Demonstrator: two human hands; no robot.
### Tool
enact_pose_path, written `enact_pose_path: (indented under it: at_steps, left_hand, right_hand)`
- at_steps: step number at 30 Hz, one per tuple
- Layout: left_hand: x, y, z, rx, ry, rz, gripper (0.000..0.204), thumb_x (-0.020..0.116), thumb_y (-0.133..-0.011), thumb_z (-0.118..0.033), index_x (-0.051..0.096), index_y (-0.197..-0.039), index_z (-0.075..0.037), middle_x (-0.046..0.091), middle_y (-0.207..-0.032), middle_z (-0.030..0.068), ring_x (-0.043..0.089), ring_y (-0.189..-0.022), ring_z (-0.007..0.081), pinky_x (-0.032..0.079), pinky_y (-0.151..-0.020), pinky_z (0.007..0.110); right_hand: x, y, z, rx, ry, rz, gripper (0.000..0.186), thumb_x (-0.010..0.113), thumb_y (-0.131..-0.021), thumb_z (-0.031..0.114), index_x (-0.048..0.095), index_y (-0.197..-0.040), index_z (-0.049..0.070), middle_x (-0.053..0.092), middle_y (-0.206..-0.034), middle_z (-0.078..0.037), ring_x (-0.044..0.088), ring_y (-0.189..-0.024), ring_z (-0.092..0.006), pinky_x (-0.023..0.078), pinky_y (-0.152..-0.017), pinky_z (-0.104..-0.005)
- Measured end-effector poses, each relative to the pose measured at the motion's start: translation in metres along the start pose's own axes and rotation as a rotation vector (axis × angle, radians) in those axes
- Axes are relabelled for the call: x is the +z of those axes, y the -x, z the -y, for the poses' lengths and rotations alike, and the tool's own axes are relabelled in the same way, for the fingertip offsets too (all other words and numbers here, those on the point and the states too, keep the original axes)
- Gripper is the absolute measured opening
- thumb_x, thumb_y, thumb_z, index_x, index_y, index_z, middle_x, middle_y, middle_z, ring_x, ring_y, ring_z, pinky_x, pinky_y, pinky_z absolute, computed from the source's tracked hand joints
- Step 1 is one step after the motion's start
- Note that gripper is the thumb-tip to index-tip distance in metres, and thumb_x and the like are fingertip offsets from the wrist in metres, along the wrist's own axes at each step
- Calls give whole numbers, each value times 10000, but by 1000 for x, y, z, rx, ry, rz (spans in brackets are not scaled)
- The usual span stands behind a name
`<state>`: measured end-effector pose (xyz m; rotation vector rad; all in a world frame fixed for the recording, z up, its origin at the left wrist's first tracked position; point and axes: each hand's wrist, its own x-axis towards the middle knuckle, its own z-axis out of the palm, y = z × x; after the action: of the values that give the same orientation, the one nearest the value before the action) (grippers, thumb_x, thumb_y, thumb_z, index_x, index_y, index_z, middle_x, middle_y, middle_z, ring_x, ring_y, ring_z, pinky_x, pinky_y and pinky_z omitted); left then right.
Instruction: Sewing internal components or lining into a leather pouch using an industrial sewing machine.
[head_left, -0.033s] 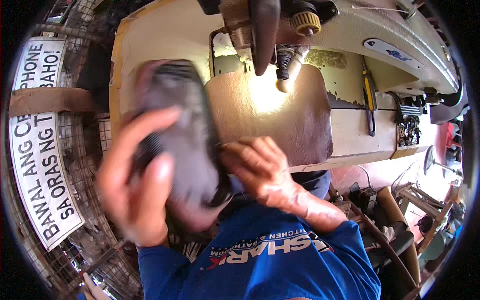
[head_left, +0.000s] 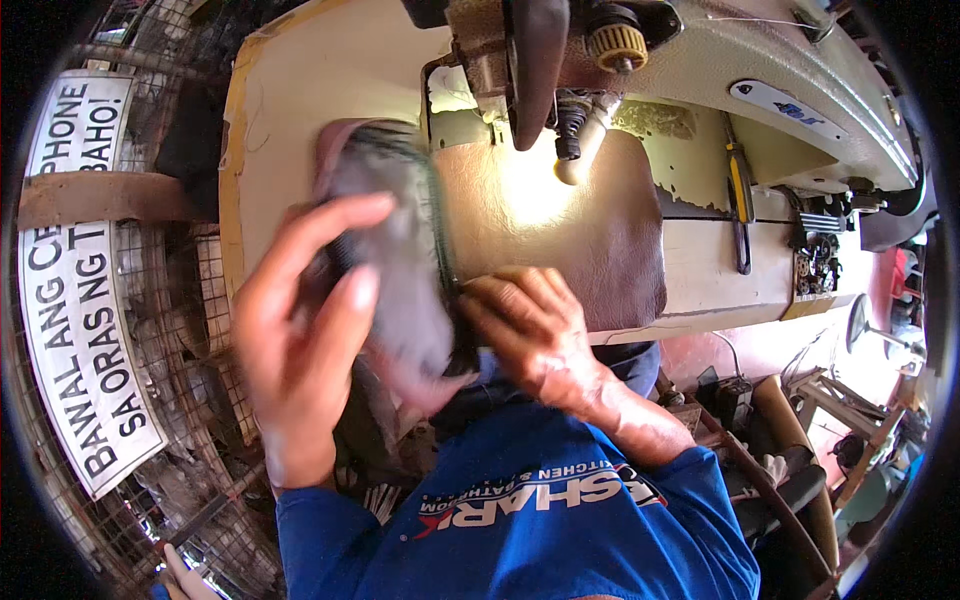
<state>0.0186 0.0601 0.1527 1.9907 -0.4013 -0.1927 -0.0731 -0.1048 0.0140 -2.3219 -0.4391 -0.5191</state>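
- Left hand (head_left: 300, 335): thumb and forefinger apart over the dark piece (head_left: 405, 300); cannot tell whether it grips.
- Right hand (head_left: 535, 335): fingers together, clamped on the piece's right edge.
- Dark piece: left of the brown leather (head_left: 610, 240).

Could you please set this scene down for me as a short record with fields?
Left hand: open, over the face of the dark item; contact unclear
Right hand: fingers curled at that item's right edge
Item: greyish face, pinkish rim at the ends; blurred, kind unclear
Brown sheet: flat on the worktable, brightly lit in part
Machine: sewing machine, reaching over the sheet
Tool: yellow and black, right of the sheet
Far left: white sign with a brown strap across it
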Motion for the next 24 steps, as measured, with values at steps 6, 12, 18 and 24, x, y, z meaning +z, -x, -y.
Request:
enact_pose_path:
  at_steps: [6,12,18,24]
  left_hand:
    - [5,-5,16,16,214,-55,342,609,-902,-48,660,-1230,37,637,-1010,-56,395,-698,-25,280,-616,167]
    - [7,-8,19,-26,189,-15,328,617,-910,-58,668,-1221,34,659,-1066,-32,415,-707,-21,304,-626,164]
    - [16,-11,17,71,161,-12,322,658,-934,-101,669,-1230,25,660,-1087,-22,444,-747,-11,335,-658,157]
    - [17,-8,13,-4,174,8,321,657,-938,-103,666,-1231,27,655,-1092,-17,466,-773,0,356,-683,158]
  right_hand:
    - [-5,9,-1,22,48,-41,438,653,-708,143,683,-1104,-43,623,-1177,-152,601,-1070,-308,508,-886,-431]
    - [-13,17,-8,50,108,-38,445,638,-710,135,679,-1117,-41,619,-1245,-166,599,-1100,-308,509,-911,-432]
    - [-17,17,-12,72,98,35,398,626,-740,158,673,-1089,-25,594,-1363,-161,569,-1170,-303,485,-951,-432]
    - [-21,15,-9,112,111,104,372,620,-766,163,634,-1094,-10,571,-1402,-173,547,-1197,-308,469,-967,-433]
